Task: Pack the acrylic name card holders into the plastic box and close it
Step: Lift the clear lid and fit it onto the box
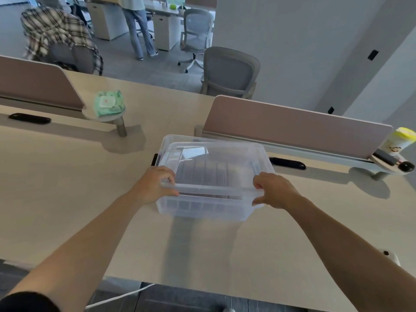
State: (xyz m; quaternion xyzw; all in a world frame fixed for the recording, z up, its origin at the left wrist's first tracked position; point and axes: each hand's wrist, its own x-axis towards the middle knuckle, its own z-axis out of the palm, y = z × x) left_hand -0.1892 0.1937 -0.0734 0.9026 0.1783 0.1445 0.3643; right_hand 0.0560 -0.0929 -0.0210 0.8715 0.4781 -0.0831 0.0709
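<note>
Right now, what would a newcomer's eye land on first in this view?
The clear plastic box at the desk's centre, with the left hand and right hand gripping the near corners of its lid. Next, the green wipes pack on a small stand at far left, and a yellow-lidded cup at far right.

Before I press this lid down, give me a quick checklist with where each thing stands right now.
1. Card holders inside the box: ok, a row shows through the plastic.
2. Lid over the box: ok.
3. Near lid edge seated: not ok, it looks raised.
4. Left hand on near left corner: ok.
5. Right hand on near right corner: ok.
6. Far edge latched: cannot tell.
</note>
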